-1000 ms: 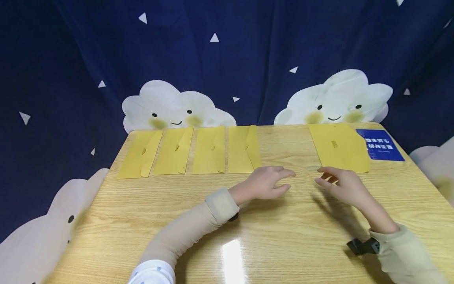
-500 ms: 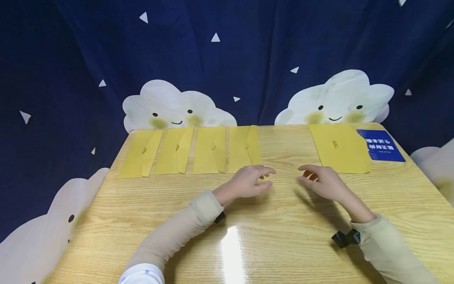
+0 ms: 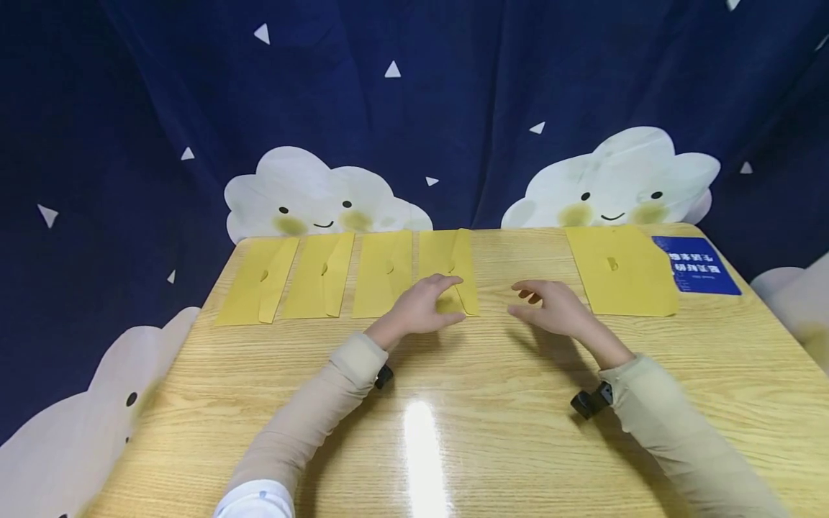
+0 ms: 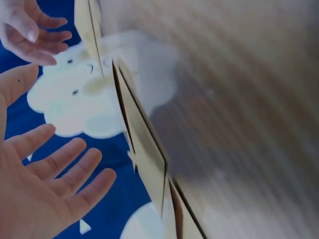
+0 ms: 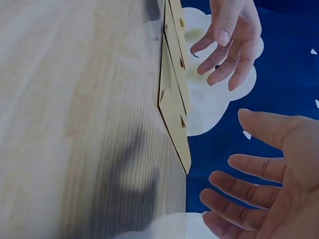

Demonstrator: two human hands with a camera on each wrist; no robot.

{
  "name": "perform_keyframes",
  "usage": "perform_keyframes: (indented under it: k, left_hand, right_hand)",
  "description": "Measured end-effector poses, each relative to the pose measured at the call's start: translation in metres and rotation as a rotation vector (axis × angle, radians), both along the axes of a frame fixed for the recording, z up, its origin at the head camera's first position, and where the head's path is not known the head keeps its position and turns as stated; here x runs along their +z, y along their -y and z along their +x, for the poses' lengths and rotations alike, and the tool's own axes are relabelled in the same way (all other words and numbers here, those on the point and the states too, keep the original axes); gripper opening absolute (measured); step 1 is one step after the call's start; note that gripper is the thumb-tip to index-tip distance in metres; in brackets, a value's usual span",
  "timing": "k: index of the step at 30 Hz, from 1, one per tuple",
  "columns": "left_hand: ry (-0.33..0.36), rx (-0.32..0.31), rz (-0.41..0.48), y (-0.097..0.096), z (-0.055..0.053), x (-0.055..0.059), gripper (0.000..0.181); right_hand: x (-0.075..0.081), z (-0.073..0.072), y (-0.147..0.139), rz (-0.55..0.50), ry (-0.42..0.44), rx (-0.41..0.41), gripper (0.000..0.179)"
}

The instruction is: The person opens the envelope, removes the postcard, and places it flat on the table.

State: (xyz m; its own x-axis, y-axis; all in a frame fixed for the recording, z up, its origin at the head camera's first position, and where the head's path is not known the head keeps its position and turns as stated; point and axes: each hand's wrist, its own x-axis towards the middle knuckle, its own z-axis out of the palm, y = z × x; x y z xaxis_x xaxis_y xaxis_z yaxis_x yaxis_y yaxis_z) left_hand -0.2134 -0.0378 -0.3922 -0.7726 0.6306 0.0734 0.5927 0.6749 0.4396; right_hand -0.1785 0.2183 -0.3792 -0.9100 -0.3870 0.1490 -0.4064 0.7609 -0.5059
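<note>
Several yellow envelopes lie in a row along the far left of the table in the head view. Over the near part of the row's rightmost envelope [image 3: 437, 255] hovers my left hand [image 3: 417, 308], thumb and fingers apart and holding nothing. My right hand [image 3: 553, 309] hangs above bare wood to the right of that row, its fingers loosely bent around nothing. Beyond it, to the right, is a wider yellow envelope [image 3: 622, 284] that overlaps a blue card [image 3: 696, 266] with white print. Both wrist views show the palms facing each other, with my left palm [image 4: 45, 194] bare.
The wooden table [image 3: 518, 439] has a bright light reflection near its front. A dark blue curtain [image 3: 453, 93] with white clouds and triangles hangs right behind its far edge. A small black device [image 3: 591, 401] sits at my right wrist.
Both hands have moved left and slightly away from me, the left one from the envelope's right corner to over it. The envelopes and the blue card stay where they were.
</note>
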Motion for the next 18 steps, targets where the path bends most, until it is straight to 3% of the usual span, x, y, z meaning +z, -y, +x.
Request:
perform_keyframes:
  k: [7, 12, 18]
  left_hand:
    - [-0.025, 0.083, -0.060, 0.011, -0.023, -0.006, 0.069]
    - [0.010, 0.129, -0.099, 0.017, -0.037, -0.011, 0.071]
    - [-0.004, 0.135, -0.163, 0.022, -0.052, -0.017, 0.075]
  right_hand:
    - [-0.006, -0.025, 0.013, 0.016, 0.058, 0.023, 0.049]
    - [-0.013, -0.042, 0.017, 0.030, 0.070, 0.049, 0.054]
    - [-0.026, -0.062, 0.021, 0.044, 0.060, 0.100, 0.063]
